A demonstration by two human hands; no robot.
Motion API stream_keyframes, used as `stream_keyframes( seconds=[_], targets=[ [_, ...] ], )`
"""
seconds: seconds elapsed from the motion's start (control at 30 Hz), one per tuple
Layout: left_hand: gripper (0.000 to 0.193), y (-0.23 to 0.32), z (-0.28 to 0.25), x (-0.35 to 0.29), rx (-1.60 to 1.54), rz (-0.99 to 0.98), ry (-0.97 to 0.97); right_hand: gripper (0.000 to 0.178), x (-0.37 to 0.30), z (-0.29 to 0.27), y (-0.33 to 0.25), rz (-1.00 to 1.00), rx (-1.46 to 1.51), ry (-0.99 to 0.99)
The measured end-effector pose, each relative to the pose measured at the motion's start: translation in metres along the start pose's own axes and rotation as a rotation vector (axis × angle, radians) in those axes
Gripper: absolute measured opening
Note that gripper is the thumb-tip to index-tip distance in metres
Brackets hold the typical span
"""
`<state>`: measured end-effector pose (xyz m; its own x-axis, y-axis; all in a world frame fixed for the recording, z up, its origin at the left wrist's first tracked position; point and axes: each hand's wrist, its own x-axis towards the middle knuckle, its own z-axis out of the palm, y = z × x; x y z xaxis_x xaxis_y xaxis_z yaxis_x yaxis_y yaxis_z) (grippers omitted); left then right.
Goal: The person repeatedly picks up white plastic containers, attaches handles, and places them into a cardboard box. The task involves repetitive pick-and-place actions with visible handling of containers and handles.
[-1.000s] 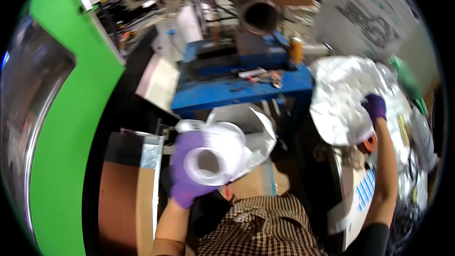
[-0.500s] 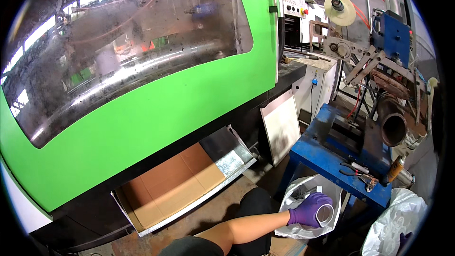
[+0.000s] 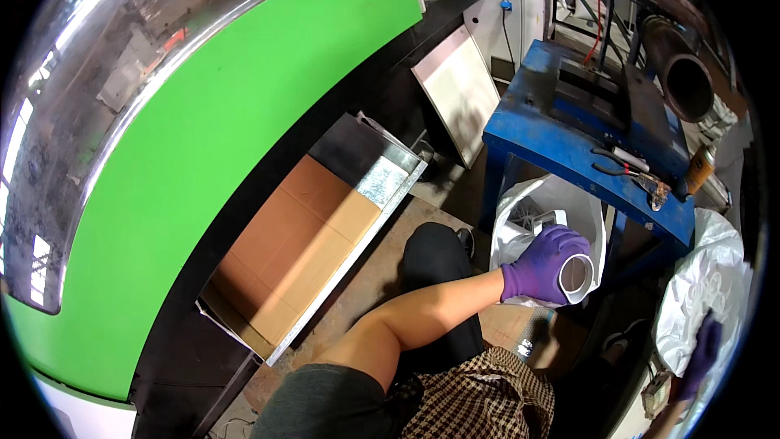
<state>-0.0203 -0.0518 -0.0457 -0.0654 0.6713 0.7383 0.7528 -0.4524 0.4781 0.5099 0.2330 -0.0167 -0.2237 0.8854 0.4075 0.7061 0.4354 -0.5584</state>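
My left hand (image 3: 546, 266), in a purple glove, is closed around a white plastic pipe fitting (image 3: 576, 278) whose round open end faces up toward me. It is over a white bag (image 3: 505, 232) that hangs open beside the blue table, with a grey-white piece (image 3: 555, 218) showing just behind the fingers. At the far right, my right hand (image 3: 704, 351), also gloved in purple, lies with its fingers stretched out over another white bag (image 3: 676, 309). Several pale ring-shaped pieces (image 3: 708, 293) show in that bag.
A green machine (image 3: 268, 89) with a curved window fills the left. Below it sits a cardboard-lined metal tray (image 3: 305, 232). On the blue table (image 3: 536, 134) lie pliers (image 3: 621, 164) and a spray can (image 3: 700, 167). A white panel (image 3: 459, 93) leans behind.
My view has tilted down and turned to the right. The left hand still holds the fitting at the hanging bag. My right hand now shows much more, over the right bag.
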Motion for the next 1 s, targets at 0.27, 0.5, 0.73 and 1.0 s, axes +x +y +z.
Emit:
stream_keyframes(
  seconds=[0.27, 0.5, 0.73, 1.0],
  targets=[
    [0.079, 0.013, 0.01, -0.009, -0.116, 0.092, -0.083, 0.029, -0.15, 0.148, -0.349, -0.463, 0.57, -0.464],
    [0.067, 0.028, 0.011, -0.011, -0.106, 0.051, -0.055, 0.026, -0.146, 0.161, -0.353, -0.248, 0.579, -0.405],
    [0.058, 0.032, 0.023, -0.018, -0.04, 0.092, -0.069, 0.006, -0.157, 0.184, -0.341, -0.378, 0.027, -0.389],
    [0.057, 0.037, 0.009, -0.017, 0.042, 0.121, -0.159, 0.009, -0.16, 0.194, -0.319, -0.413, 0.032, -0.492]
  ],
)
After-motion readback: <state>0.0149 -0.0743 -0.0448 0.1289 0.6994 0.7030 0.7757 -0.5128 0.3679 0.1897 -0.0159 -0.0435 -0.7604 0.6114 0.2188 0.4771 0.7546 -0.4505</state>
